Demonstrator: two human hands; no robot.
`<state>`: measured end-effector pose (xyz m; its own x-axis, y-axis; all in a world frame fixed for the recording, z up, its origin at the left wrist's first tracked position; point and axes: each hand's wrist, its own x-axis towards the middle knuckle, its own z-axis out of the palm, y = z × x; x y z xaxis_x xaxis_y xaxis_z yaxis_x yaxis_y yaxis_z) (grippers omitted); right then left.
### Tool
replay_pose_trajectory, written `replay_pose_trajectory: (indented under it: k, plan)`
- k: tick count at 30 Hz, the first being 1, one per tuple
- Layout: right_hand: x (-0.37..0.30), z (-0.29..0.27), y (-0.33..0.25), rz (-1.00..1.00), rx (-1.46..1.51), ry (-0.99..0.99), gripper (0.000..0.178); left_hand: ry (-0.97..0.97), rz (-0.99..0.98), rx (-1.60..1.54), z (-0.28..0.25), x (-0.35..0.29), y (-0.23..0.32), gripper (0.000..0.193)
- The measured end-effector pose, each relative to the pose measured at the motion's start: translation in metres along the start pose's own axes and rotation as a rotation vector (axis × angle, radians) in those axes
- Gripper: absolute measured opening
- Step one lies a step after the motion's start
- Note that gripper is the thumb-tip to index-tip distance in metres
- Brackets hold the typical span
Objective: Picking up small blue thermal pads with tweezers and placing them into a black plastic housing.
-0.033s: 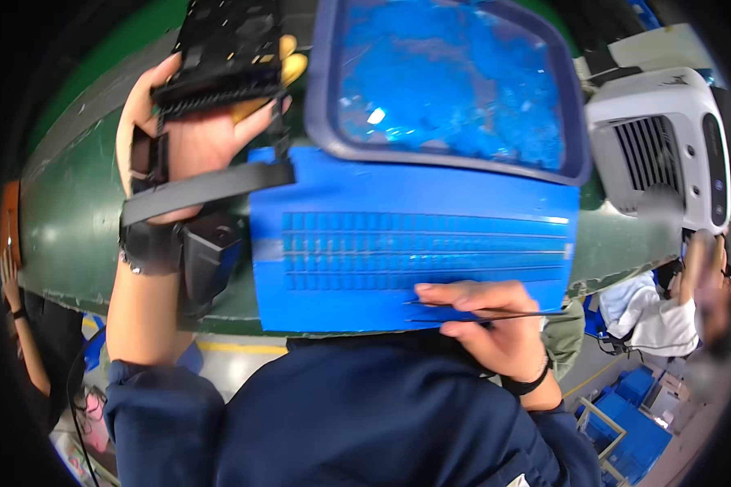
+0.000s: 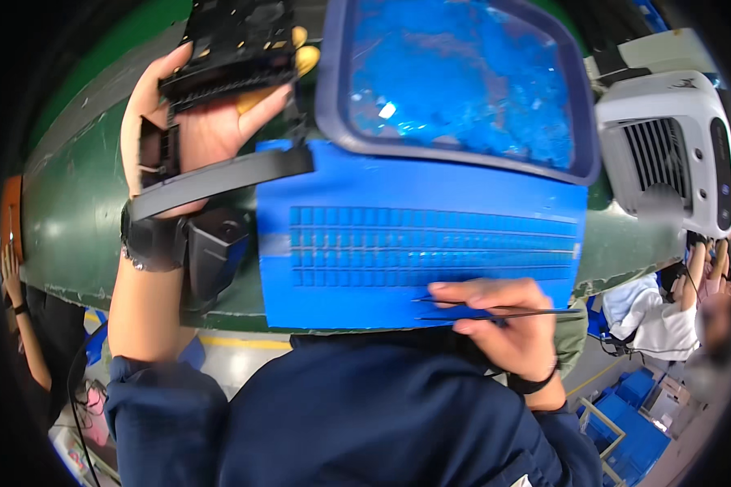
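Observation:
My left hand (image 2: 211, 138) is raised at the upper left, palm up, its fingers wrapped round a black plastic housing (image 2: 240, 49). A curved dark strip (image 2: 223, 185) belonging to it or hanging from it crosses above my wrist. Yellow fingertip covers show at its right side. Low on the right, my right hand (image 2: 512, 333) pinches black tweezers (image 2: 567, 311), their tips apart and pointing left. They hover over or lie near the front edge of a blue sheet (image 2: 341, 308), which bears rows of small blue rectangular pads (image 2: 382, 247). Nothing shows between the tips.
Behind the sheet stands a grey-rimmed tray (image 2: 463, 160) of crumpled blue film pieces. A white machine with a grille (image 2: 662, 93) is at the right. Beside my left wrist sits a black angular object (image 2: 215, 260) on the green table (image 2: 65, 219). Other people work at both sides.
The whole scene has shifted slightly to the right in the picture and looks sharper. Both hands keep their holds.

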<state>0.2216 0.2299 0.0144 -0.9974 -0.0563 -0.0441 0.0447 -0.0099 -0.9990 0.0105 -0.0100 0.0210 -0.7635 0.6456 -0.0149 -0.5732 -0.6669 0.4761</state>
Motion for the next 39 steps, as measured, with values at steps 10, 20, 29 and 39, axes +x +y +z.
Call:
replay_pose_trajectory:
  k: [10,20,29,39]
  plan:
    - [0.040,0.031,-0.032,-0.006,0.057,0.058,0.034,0.143,-0.020,0.376,-0.041,-0.017,0.023,0.035]
    - [0.093,0.058,0.001,0.067,0.128,0.185,0.018,-0.033,0.534,0.539,-0.040,-0.013,-0.004,0.032]
    - [0.100,0.063,0.008,0.069,0.049,0.195,0.020,0.171,0.331,0.314,-0.020,-0.012,0.000,0.035]
    - [0.079,0.020,-0.044,-0.095,0.275,0.172,0.026,0.049,0.487,0.541,-0.011,-0.024,0.016,0.036]
